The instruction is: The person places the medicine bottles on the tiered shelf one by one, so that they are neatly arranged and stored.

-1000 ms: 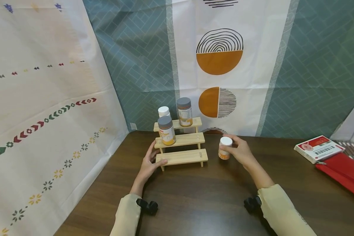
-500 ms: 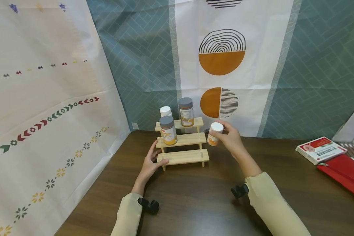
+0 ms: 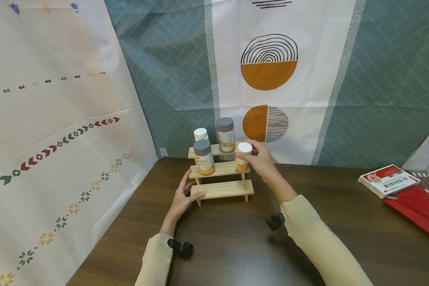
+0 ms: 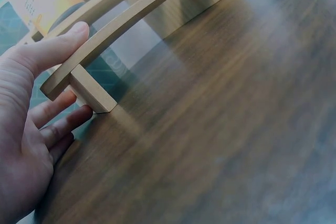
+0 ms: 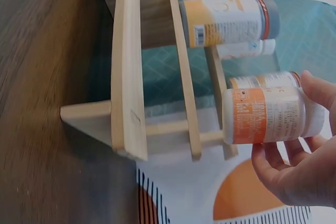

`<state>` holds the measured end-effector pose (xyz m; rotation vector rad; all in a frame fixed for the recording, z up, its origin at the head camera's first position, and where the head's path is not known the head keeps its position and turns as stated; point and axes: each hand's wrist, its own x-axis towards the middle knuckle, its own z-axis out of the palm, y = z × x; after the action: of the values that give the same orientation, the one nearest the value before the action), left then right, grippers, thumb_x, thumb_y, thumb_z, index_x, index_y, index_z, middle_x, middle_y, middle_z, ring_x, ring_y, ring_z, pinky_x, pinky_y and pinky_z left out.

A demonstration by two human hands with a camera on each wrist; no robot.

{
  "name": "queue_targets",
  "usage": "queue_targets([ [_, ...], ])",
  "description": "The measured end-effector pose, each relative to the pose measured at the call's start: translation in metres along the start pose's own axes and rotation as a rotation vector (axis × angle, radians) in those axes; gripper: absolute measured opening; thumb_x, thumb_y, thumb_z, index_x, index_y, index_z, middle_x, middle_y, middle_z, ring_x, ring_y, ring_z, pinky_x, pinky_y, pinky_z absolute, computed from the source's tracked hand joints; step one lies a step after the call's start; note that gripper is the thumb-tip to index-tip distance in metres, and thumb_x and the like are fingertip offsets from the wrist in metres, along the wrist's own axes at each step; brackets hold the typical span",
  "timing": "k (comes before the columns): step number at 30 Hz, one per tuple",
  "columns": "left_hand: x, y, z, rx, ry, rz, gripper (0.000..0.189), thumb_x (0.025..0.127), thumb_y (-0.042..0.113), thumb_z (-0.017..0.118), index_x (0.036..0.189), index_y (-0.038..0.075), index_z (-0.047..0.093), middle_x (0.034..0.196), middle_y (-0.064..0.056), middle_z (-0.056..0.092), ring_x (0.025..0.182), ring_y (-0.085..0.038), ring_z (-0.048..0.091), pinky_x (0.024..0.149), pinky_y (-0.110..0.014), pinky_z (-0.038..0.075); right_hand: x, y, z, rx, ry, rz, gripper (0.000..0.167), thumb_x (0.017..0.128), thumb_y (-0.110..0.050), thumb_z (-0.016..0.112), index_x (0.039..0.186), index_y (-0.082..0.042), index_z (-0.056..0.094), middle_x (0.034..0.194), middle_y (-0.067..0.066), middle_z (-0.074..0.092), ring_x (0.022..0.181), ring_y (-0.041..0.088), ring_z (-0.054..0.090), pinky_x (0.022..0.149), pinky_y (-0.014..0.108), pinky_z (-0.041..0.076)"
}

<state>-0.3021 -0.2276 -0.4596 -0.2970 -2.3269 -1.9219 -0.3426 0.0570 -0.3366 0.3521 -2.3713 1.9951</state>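
Note:
A three-step wooden display stand stands on the table. My left hand holds its left end, the thumb on top of the bottom step and the fingers below, beside the leg. My right hand grips a small white-capped pill bottle with an orange label. It is upright over the right end of the middle step; in the right wrist view a gap shows between the bottle's base and that step. A grey-lidded supplement jar sits on the middle step's left.
On the top step stand another grey-lidded jar and a white-capped bottle, partly hidden. A red and white box and a red pouch lie at the table's right. A patterned cloth hangs behind.
My right hand has lifted the white-capped bottle from near the table and brought it left, over the middle step. The left hand stays on the stand.

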Motion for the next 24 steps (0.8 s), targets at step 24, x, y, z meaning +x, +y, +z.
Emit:
queue_targets([
  [24, 0.001, 0.0, 0.003, 0.042, 0.038, -0.006, 0.092, 0.086, 0.005, 0.072, 0.157, 0.028, 0.018, 0.143, -0.022, 0.052, 0.126, -0.037, 0.054, 0.107, -0.05, 0.035, 0.013, 0.015, 0.041, -0.028, 0.075, -0.027, 0.057, 0.086, -0.021, 0.075, 0.138, -0.014, 0.054, 0.132, 0.016, 0.057, 0.114, 0.03, 0.057, 0.091, 0.04, 0.05],
])
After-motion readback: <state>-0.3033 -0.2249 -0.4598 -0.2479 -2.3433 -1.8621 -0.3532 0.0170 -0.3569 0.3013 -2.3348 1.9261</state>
